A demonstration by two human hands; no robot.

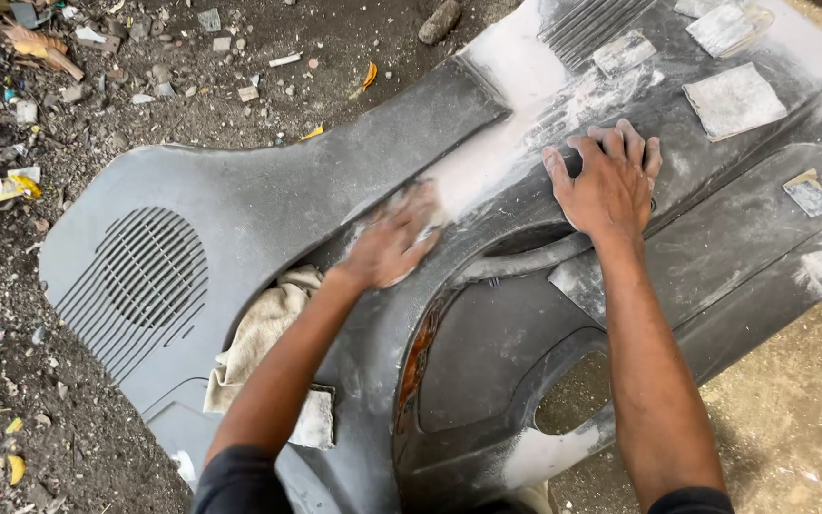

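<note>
Grey plastic fills most of the view: a car door panel (240, 205) lying flat on the littered ground (97, 86), its near end cut off by the bottom edge. The left hand (394, 240) is blurred, fingers curled and pressed down on something pale that it covers; what it clamps cannot be made out, though it sits on the panel's white filler patch (487, 157). Just behind that grip, under the forearm, a beige cloth (264, 333) lies in a recess, with a sandpaper scrap (316, 424) beside it. The right hand (609, 181) lies flat, fingers spread, holding nothing, palm on the dusty ridge. Left of the left grip a speaker grille (140, 281) sits on clear panel. Beyond the right grip lie several worn sandpaper squares (734, 100), with another small piece (809, 195) to its right.
</note>
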